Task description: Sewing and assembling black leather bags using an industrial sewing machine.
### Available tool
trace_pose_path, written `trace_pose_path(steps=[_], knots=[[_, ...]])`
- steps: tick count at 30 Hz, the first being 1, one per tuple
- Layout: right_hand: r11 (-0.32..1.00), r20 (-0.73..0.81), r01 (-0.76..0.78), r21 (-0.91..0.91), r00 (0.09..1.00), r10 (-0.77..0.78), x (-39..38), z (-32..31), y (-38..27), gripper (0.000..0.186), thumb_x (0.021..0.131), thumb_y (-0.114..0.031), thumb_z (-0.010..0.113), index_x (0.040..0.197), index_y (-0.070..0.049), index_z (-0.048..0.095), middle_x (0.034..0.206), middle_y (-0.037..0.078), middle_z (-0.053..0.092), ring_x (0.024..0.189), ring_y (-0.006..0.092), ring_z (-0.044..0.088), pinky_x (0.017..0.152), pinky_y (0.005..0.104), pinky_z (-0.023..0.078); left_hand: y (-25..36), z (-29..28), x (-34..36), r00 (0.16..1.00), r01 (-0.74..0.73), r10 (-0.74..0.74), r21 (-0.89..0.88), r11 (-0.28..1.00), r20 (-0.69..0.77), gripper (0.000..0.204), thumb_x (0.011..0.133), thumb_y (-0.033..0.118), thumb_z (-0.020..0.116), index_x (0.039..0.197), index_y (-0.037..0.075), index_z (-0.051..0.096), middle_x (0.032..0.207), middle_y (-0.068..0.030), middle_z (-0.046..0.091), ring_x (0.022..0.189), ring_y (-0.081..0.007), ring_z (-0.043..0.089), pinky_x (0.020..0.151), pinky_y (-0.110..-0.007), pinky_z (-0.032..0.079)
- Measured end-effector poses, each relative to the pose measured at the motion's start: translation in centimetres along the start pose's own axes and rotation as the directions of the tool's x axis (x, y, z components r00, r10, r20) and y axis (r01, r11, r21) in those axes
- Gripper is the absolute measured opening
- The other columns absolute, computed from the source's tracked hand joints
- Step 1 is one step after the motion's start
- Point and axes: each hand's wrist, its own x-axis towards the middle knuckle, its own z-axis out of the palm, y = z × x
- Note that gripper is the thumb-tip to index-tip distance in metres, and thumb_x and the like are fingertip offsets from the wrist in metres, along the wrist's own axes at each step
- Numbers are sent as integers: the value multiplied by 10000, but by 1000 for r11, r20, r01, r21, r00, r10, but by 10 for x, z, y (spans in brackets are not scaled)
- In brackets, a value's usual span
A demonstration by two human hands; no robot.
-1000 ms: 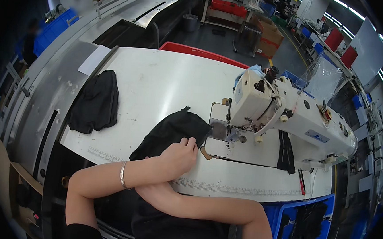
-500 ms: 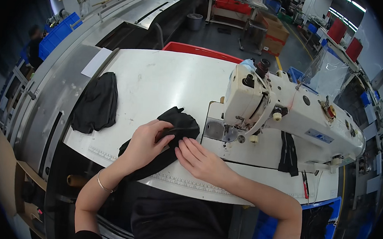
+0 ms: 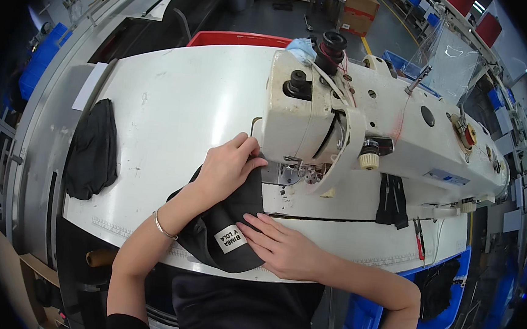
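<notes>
Black cloth (image 3: 240, 204) under right hand (image 3: 286, 250)

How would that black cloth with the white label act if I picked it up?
The black cloth will probably flop, since its left side sits in soft folds. It looks thin, so it's likely light for its size.

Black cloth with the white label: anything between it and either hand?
Nothing visible. The left hand meets the upper end of the black cloth, grip unclear; the right hand lies on it beside the white label. The sewing machine stands right of the left hand, not between.
</notes>
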Motion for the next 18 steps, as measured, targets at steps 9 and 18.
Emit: trace_pose_path(steps=[9,18], knots=[[987,-67,-105,122,991,114,-3,9,35,540,659,-205,635,1088,116,564,1271,222,483,1307,412,333,1074,532,277,-31,34,63,970,-198,192,22,980,150,155,773,12,584,925,-11,605,842,-142,617,809,-284,616,660,-360,503],[829,4,-74,-555,996,91,-17,16,48,406,973,-192,309,1323,9,352,1292,107,467,1208,166,454,1082,317,325,-1,17,76,994,-25,37,-117,993,103,140,791,11,576,924,-17,609,833,-134,619,807,-258,616,681,-342,495]])
